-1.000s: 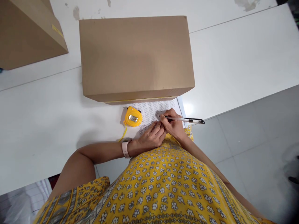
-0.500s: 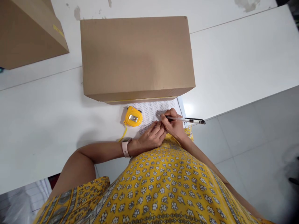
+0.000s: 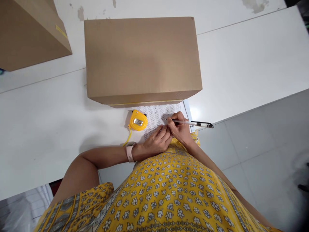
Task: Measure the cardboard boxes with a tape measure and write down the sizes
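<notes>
Right hand [image 3: 180, 129] is pinching the gel pen [image 3: 193, 123] over the text-covered sheet [image 3: 152, 113] at frame centre, left hand [image 3: 158, 140] is resting half-curled alongside, hold unclear; pinning the sheet flat should help.

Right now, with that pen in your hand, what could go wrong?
Fresh ink might smudge: the left hand rests over the near part of the paper, close to where the right hand holds the pen.

The left wrist could bump the tape measure, whose yellow strip runs close to it.

The box hides the paper's far end. If it sits on it, which I can't tell, pulling could tear the sheet.
</notes>
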A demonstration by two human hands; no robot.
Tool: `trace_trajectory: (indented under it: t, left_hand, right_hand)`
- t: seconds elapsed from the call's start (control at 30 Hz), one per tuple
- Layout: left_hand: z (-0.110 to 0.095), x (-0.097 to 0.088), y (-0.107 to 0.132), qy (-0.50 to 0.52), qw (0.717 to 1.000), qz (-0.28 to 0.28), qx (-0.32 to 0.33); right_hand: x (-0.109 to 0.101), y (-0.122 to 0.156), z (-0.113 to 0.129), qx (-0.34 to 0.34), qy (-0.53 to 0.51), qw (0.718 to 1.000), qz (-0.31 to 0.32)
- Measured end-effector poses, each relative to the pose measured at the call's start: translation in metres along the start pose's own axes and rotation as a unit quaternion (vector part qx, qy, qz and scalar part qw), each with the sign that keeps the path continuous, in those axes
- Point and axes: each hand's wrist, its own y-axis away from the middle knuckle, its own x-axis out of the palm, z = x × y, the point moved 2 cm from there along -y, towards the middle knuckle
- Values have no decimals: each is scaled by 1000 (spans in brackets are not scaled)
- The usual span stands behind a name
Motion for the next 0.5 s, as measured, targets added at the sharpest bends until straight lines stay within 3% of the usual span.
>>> trace_trajectory:
  t: [0.5]
  left_hand:
    - [-1, 0, 2, -3, 1000, 6, 0]
  right_hand:
    - [0, 0, 2, -3, 9, 1000, 3]
